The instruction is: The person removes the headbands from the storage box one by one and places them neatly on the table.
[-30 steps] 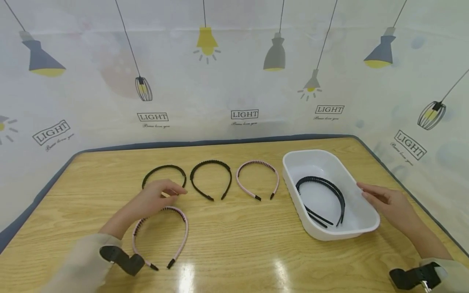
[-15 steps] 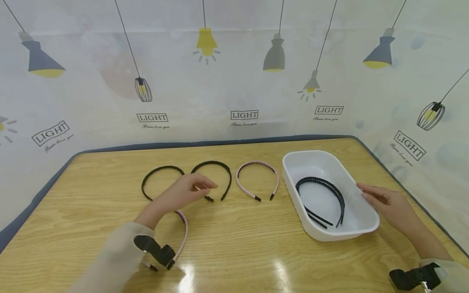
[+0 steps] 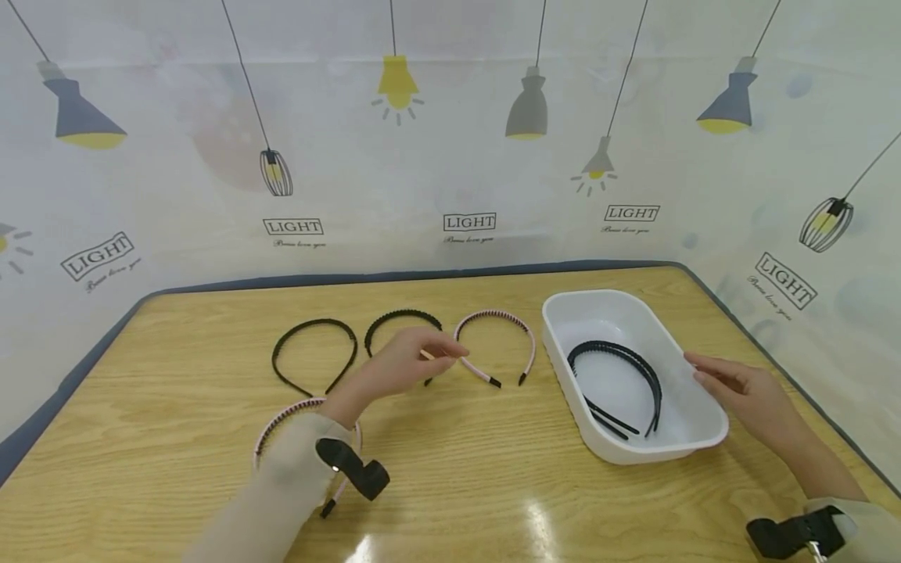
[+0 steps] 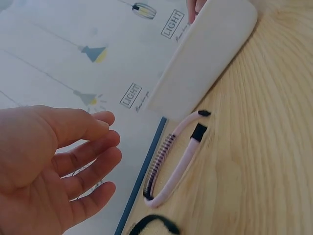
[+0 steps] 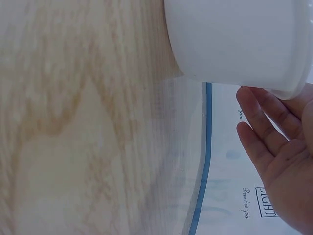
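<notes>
My left hand [image 3: 411, 361] hovers over the table with loosely bent fingers and holds nothing. It partly covers a black headband [image 3: 403, 314]; its fingertips appear near a pink headband [image 3: 493, 313] with black tips. In the left wrist view that same pink headband [image 4: 177, 178] lies beyond my fingers. Another black headband [image 3: 317, 321] lies to the left. Below it, a second pink headband [image 3: 288, 410] is partly hidden by my left sleeve. Two black headbands [image 3: 619, 346] appear in the white plastic basin [image 3: 693, 418]. My right hand [image 3: 749, 395] touches the basin's right side with its fingertips.
The wooden table [image 3: 479, 469] has a dark blue edge along its back. Behind it hangs a pale backdrop [image 3: 464, 156] printed with lamps. Black wrist straps [image 3: 352, 467] sit over both sleeves.
My left hand has moved rightward, from beside the left black headband past the middle one towards the right pink headband. The right hand, the basin and the headbands have stayed put.
</notes>
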A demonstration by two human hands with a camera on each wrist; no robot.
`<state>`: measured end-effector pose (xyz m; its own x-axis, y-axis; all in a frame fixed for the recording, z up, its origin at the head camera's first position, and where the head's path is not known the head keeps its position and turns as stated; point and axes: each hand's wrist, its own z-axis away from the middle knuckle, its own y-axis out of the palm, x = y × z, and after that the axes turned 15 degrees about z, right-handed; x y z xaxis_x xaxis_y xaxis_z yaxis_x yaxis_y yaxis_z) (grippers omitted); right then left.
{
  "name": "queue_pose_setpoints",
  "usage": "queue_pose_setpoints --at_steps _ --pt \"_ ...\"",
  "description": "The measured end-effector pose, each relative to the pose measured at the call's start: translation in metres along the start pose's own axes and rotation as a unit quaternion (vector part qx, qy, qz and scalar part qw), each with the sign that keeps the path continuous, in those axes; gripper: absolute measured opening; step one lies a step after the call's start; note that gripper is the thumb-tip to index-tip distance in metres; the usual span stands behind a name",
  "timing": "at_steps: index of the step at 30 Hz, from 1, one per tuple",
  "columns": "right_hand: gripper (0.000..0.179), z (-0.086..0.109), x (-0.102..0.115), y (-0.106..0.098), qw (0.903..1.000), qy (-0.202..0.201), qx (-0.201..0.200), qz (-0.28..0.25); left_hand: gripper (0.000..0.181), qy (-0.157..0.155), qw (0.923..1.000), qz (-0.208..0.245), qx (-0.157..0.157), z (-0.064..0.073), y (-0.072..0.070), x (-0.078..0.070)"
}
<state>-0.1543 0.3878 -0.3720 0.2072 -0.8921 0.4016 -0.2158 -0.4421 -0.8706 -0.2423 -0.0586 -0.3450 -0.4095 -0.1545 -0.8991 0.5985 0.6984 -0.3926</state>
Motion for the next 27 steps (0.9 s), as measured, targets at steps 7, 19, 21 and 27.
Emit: queue_pose_setpoints --at_steps 7,19,21,27 --pt "0.036 0.0 -0.001 0.0 1.0 0.006 0.003 0.005 0.024 0.009 0.9991 0.031 0.026 -0.019 0.021 -0.004" --pt "0.037 0.0 0.0 -0.001 0.9998 0.008 0.007 0.014 0.023 0.021 0.9972 0.05 0.052 -0.052 0.054 -0.022" --pt "0.037 0.0 0.001 -0.001 0.9998 0.008 0.007 0.014 0.023 0.024 0.9971 0.046 0.055 -0.057 0.058 -0.025" --pt "0.037 0.0 0.003 -0.002 0.9997 0.01 0.007 0.023 0.024 0.032 0.9945 0.063 0.078 -0.076 0.071 -0.03"
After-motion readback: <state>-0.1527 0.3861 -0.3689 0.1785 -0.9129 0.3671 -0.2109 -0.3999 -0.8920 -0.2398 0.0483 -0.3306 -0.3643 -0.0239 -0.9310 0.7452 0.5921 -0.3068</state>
